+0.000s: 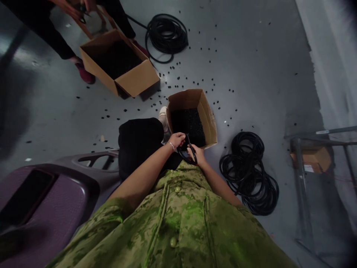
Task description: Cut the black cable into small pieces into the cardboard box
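Both of my hands meet over the near edge of an open cardboard box (210,121) that holds many small black pieces (193,121). My left hand (177,140), with a bracelet at the wrist, has its fingers pinched together at the end of something dark; what it grips is too small to tell. In my right hand (196,153) are black-handled scissors (190,146), their blades pointing up toward the left fingertips. The handle loops partly hide behind the fingers.
Black hose coils lie on the floor at the right (251,175) and top (169,35). Another person's hands (74,9) are above a second box (138,78). A purple chair (67,193) bears a phone (28,195). Black bits dot the floor.
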### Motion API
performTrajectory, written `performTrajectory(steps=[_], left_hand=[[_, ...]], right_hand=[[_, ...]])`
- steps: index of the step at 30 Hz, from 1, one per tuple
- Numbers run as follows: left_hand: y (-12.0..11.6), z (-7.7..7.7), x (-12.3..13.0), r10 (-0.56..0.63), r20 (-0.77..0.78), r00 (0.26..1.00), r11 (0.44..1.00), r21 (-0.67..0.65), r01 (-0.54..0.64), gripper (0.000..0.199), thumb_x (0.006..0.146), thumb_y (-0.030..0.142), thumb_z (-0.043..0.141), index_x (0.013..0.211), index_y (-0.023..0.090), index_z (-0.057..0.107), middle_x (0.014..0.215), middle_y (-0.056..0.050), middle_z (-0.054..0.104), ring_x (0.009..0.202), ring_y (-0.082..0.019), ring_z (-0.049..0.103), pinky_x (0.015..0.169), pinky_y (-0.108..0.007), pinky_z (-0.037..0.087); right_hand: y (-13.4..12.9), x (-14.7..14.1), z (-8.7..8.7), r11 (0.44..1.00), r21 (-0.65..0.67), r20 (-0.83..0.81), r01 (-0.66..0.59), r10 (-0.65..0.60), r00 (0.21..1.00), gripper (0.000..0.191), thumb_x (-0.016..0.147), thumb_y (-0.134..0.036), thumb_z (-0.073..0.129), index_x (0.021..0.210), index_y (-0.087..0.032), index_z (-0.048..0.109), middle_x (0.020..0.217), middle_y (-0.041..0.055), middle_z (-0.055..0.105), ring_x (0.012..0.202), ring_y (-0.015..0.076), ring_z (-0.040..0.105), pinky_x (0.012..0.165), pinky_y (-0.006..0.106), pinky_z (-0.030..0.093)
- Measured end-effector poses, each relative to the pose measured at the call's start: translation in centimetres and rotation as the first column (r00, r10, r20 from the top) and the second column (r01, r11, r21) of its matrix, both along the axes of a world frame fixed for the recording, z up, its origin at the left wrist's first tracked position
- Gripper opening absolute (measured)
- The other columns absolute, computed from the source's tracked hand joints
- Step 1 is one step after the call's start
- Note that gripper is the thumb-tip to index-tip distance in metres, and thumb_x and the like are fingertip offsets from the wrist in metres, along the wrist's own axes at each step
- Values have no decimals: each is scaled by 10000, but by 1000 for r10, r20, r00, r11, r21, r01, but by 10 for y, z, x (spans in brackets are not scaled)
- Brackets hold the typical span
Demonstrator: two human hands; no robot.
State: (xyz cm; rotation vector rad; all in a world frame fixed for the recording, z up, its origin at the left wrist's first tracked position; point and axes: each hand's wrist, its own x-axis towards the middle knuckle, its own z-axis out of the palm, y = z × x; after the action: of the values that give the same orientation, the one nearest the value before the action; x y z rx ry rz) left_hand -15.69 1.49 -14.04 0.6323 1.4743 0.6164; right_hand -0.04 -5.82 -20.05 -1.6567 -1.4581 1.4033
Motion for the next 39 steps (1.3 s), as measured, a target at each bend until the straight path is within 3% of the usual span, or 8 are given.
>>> performTrajectory(steps=[7,16,27,35,39], left_hand=[[1,2,1,0,-10,1000,1000,-10,0,107,871,152,624,775,139,577,514,49,509,384,-45,406,409,-170,302],[2,2,0,8,-5,1000,1000,-14,-8,120,856,173,650,767,137,578,508,49,499,384,-40,395,411,-171,295],[3,8,1,60,-12,998,998,-15,-60,164,886,102,588,738,144,531,483,67,483,349,-39,386,396,-170,298],[-1,8,1,87,-35,996,996,-9,-88,226,874,79,602,679,146,509,519,41,544,360,-44,414,413,-181,319],[-1,4,2,73,-57,996,997,-2,-73,232,853,106,652,672,146,513,506,45,547,366,-42,418,421,-173,328]], right_hand=[[1,2,-2,1000,1,-10,-22,22,1000,383,869,-484,578,1125,-222,689,695,3,669,618,163,622,583,249,489],[3,4,4,984,129,217,-122,92,972,307,900,-416,540,1079,-241,716,770,15,711,729,190,665,703,264,490],[7,-4,-5,981,138,388,-133,70,919,290,871,-329,572,1103,-243,723,824,19,741,751,181,683,741,237,484],[5,0,3,982,148,330,-120,66,942,287,853,-371,589,1071,-234,716,806,12,724,731,178,660,735,252,491],[3,0,7,995,73,169,-62,49,984,334,846,-417,601,1096,-217,699,807,11,710,723,174,648,706,258,501]])
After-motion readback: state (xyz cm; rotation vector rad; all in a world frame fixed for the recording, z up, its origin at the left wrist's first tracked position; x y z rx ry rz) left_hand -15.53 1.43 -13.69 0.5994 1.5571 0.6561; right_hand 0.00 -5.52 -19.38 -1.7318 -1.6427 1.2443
